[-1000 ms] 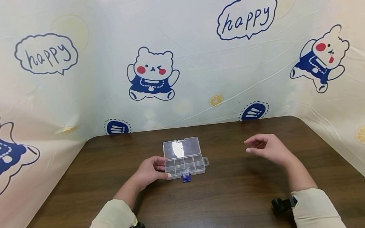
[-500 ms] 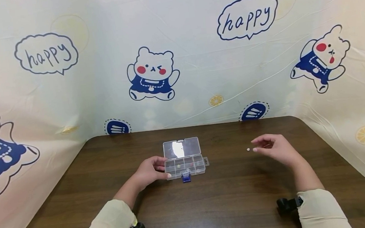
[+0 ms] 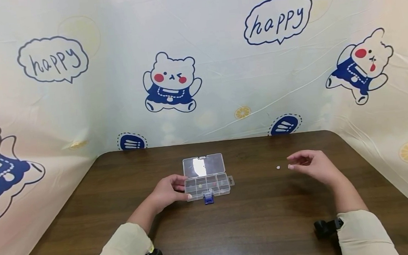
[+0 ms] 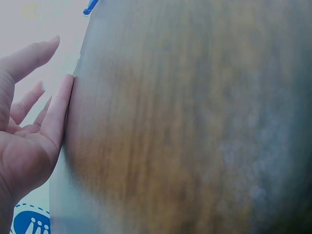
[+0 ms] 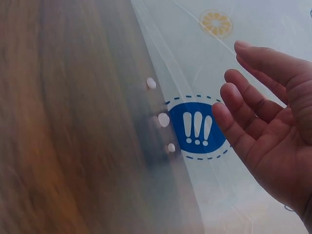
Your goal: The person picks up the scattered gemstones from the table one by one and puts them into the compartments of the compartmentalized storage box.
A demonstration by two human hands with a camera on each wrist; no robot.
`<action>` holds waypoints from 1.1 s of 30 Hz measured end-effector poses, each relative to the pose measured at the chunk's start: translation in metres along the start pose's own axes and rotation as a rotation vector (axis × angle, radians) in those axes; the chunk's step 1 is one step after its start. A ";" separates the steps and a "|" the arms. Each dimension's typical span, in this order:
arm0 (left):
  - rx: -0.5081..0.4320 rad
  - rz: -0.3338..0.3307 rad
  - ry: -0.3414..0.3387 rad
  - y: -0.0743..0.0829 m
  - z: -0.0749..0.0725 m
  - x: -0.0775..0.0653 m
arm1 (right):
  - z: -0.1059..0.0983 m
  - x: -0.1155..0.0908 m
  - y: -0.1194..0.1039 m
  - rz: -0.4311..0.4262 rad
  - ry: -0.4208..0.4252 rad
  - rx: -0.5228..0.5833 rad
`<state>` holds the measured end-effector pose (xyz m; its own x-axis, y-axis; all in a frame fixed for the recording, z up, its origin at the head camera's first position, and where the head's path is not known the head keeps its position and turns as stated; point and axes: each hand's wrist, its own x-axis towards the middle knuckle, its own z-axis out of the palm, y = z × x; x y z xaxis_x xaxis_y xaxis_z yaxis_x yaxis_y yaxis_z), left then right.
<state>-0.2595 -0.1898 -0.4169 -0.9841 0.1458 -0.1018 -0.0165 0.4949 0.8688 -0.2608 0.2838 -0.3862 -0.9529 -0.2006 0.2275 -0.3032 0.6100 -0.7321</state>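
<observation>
My left hand [image 3: 164, 195] holds the left end of a clear plastic compartment box [image 3: 195, 194], its thumb at the front corner and its fingers near the hinge side. The box has its lid [image 3: 211, 165] raised at the back and a blue latch [image 3: 208, 198] in front. A few small pale and reddish bits lie in its compartments. To the right, my right hand [image 3: 314, 167] hovers over the table with relaxed fingers and holds nothing. Just left of its fingertips is a small white bead-like piece [image 3: 278, 167]. In the right wrist view, three such white pieces [image 5: 164, 120] lie on the tabletop.
The dark wood table [image 3: 249, 225] ends at a back edge close behind the box. A printed cloth [image 3: 222, 89] surrounds it at the back and sides. A clear hanging tab [image 3: 231, 180] sticks out from the box's right end.
My right hand has drawn away to the right, and the white piece by its fingertips has come into sight on the table. The left hand and the box stay where they were.
</observation>
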 end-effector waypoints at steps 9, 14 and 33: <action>0.003 0.000 -0.002 0.000 0.000 0.000 | -0.008 0.000 0.009 -0.009 -0.002 -0.001; 0.002 0.000 0.002 -0.001 0.000 0.000 | -0.010 -0.001 0.015 -0.006 0.000 -0.020; -0.009 0.001 0.003 -0.001 0.001 0.000 | -0.020 0.007 0.041 0.049 -0.033 -0.035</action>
<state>-0.2598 -0.1898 -0.4182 -0.9846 0.1441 -0.0994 -0.0169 0.4870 0.8732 -0.2802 0.3224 -0.4018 -0.9660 -0.1948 0.1700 -0.2567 0.6458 -0.7191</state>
